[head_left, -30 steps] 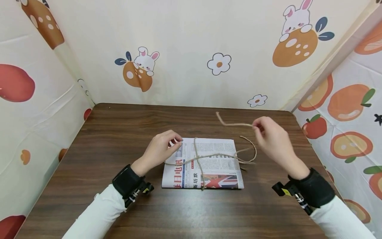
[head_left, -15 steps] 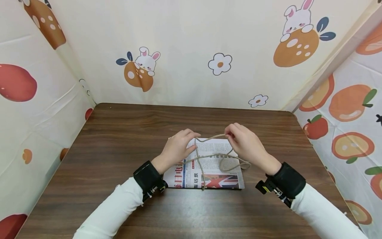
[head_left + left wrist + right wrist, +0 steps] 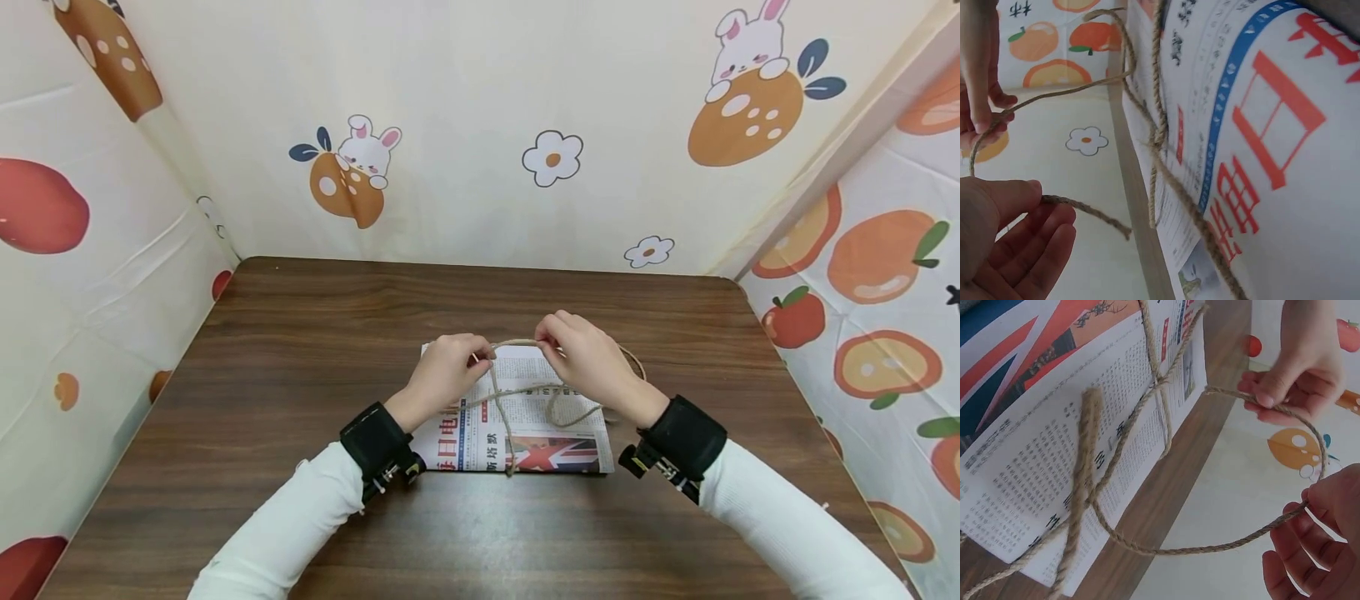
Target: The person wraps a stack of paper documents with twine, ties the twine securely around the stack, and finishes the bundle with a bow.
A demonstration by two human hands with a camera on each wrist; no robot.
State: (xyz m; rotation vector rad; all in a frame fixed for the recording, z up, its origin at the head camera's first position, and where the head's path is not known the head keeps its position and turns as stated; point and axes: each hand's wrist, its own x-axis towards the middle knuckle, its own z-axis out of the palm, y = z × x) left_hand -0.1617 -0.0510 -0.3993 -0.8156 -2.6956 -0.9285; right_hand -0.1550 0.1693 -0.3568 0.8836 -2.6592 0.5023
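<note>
A folded newspaper (image 3: 450, 446) lies on the table with twine (image 3: 1197, 551) crossed over its top. Above its far edge, my left hand (image 3: 456, 367) pinches the twine between thumb and fingers. In the left wrist view, a short free end sticks out past those fingertips. My right hand (image 3: 581, 354) pinches the same strand a little to the right, close to the left hand. Between the two hands the strand bends in a curve, best seen in the right wrist view. Another loop of twine lies over the newspaper's right part, partly hidden by the right hand in the head view.
The brown wooden table (image 3: 315, 333) spreads around the newspaper. A printed curtain (image 3: 465, 208) with rabbits and flowers stands behind its far edge, with fruit-patterned sheets (image 3: 885, 350) at the sides. Black camera bands (image 3: 375, 446) circle both wrists.
My right hand has come left from the table's right side, bringing the strand over the newspaper's far edge. My left hand has shifted right from the newspaper's left corner and pinches the twine.
</note>
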